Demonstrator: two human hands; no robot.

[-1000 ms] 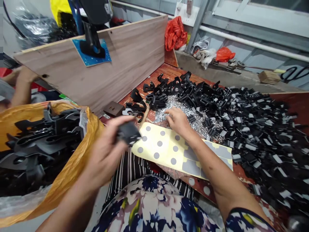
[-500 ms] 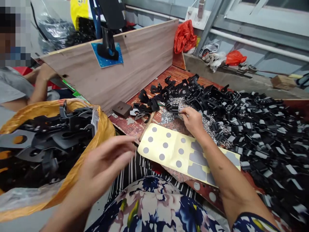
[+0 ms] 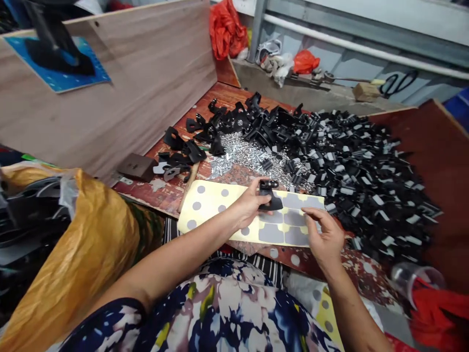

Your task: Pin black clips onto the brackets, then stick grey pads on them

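My left hand (image 3: 251, 203) is closed on a black plastic part (image 3: 270, 198), held above the yellow sticker sheet (image 3: 208, 195). That sheet bears grey round dots and larger grey shapes. Over its right end is my right hand (image 3: 324, 234), thumb and forefinger bent toward each other; whether something small is between them I cannot make out. Behind the sheet lie a heap of small metal pins (image 3: 242, 151) and several black parts (image 3: 278, 124). A large pile of black pieces with grey pads (image 3: 366, 181) spreads to the right.
An orange sack (image 3: 84, 239) of black parts stands at the left, beside a wooden board (image 3: 146, 63). A brown block (image 3: 136, 167) sits near the board. At the lower right are a clear cup (image 3: 410, 278) and red cloth (image 3: 439, 313).
The view has swung right. My left hand has come from beside the sack to above the sheet and now holds a black part. My right hand has moved from the pins to the sheet's right end.
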